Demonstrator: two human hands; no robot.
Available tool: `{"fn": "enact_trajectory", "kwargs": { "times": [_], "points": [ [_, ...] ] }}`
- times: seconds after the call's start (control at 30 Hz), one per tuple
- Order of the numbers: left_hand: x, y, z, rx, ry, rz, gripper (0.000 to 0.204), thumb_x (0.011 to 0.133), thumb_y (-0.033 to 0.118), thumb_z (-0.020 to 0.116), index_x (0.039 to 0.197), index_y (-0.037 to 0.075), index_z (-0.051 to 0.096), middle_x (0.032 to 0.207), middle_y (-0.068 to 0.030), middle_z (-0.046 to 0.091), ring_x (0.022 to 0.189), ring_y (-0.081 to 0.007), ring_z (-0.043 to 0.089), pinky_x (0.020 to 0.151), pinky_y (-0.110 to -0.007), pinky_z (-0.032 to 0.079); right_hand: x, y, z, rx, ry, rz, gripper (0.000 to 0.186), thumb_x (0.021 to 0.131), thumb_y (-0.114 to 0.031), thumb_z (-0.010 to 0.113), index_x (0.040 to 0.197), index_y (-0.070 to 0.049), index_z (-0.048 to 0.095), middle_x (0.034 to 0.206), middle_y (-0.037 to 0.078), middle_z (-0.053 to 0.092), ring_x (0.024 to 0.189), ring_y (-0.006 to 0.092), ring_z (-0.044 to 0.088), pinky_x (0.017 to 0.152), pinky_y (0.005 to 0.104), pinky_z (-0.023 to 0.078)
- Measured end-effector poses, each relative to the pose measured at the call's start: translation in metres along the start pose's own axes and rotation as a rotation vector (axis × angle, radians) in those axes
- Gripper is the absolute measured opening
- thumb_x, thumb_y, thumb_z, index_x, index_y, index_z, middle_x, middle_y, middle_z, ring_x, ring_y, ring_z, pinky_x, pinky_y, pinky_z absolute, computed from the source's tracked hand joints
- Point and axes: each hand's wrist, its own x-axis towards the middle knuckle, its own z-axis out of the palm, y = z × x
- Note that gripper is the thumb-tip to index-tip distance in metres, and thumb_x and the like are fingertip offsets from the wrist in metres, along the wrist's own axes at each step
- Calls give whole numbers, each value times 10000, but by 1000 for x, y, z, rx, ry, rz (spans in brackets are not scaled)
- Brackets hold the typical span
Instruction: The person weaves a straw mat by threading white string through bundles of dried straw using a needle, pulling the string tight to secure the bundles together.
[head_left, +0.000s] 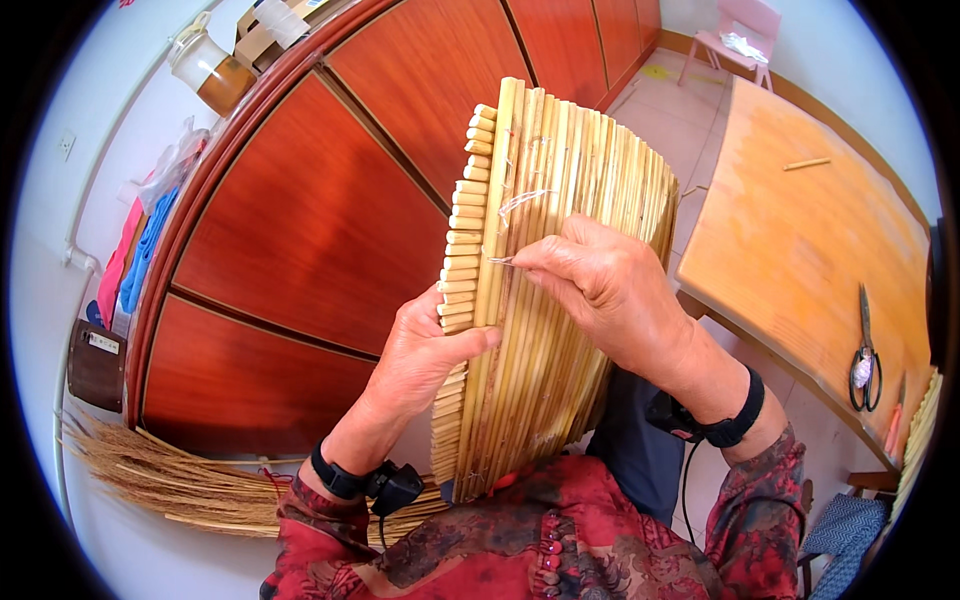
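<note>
A stiff mat of pale yellow plant stalks (530, 330) stands tilted in front of my body, its long stalks lying side by side. Along its left side shows a row of round cut ends from a crosswise layer. My left hand (425, 350) grips that left edge, with the thumb on the front face and the fingers hidden behind. Over the upper middle of the mat, my right hand (600, 280) is closed in a pinch on a white thread (500, 260) at the edge stalk. Loose white thread (525, 198) also lies on the stalks just above; whether a needle is present cannot be made out.
On the right stands a wooden table (770, 230) with a short stalk piece (806, 164), black-handled scissors (865, 360) and an orange-handled tool (895, 425). A red-brown cabinet (300, 220) fills the left. Below it lies a bundle of dry brush stalks (170, 475). A pink chair (735, 40) stands far back.
</note>
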Motion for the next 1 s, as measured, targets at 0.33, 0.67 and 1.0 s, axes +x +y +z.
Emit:
{"fn": "enact_trajectory", "kwargs": {
  "times": [0.33, 0.67, 1.0],
  "points": [
    [-1, 4, -2, 0, -9, -13, 411, 808, -33, 628, 1204, -8, 519, 1062, -40, 622, 938, -74, 574, 833, -243, 472, 3, -12, 0, -85, -67, 25, 150, 806, -84, 562, 925, -74, 654, 742, 108, 601, 708, 291, 621, 596, 387, 493],
    [-1, 6, 3, 39, 5, -19, 430, 806, -49, 620, 1220, -11, 509, 1079, -38, 620, 950, -74, 573, 841, -239, 470, -2, -16, 2, -26, 9, 114, 120, 798, -61, 647, 911, -31, 674, 766, 122, 621, 717, 279, 620, 633, 342, 493],
    [-1, 7, 10, -9, 45, -23, 388, 760, -61, 645, 1137, 1, 575, 1040, -33, 639, 936, -90, 586, 856, -258, 461, -5, -13, -4, -13, 9, 99, 128, 798, -47, 645, 921, -28, 675, 755, 123, 618, 704, 278, 619, 623, 339, 492]
  ]
}}
